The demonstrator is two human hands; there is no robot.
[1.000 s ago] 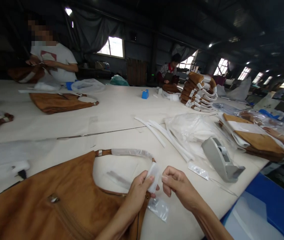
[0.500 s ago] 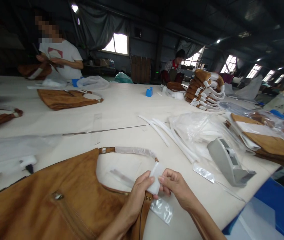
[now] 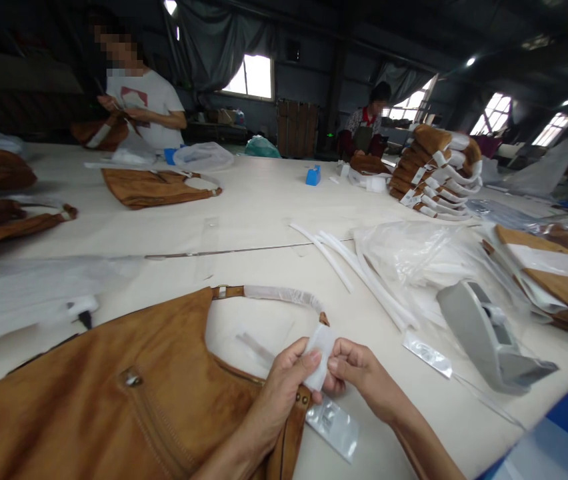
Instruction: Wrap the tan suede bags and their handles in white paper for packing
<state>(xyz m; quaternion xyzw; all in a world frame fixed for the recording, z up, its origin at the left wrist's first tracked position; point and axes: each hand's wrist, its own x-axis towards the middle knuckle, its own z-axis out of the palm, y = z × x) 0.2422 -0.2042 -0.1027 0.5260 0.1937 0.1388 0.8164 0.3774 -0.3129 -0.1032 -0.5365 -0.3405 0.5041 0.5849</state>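
A brown suede-like handbag (image 3: 179,373) lies on the table in front of me, with clear wrapping on part of its strap (image 3: 279,294). Around the near end of the strap is a white wrapping sheet (image 3: 320,360). My left hand (image 3: 291,373) is closed on that sheet, thumb pressed on its face. My right hand (image 3: 357,367) pinches the sheet's right edge with thumb and curled fingers. Below the hands a clear plastic packet (image 3: 334,427) lies on the table by the strap. The strap under the sheet is hidden.
A grey tape dispenser (image 3: 489,340) stands to the right, near white foam strips (image 3: 359,273) and clear plastic bags (image 3: 399,253). Stacked brown bags (image 3: 434,173) sit further back. Across the table are two people, one in a white T-shirt (image 3: 147,110). Another brown handbag (image 3: 157,187) lies at the far left.
The view has turned slightly left, so things appear shifted to the right. Both hands keep their hold on the white sheet around the strap, with little visible change.
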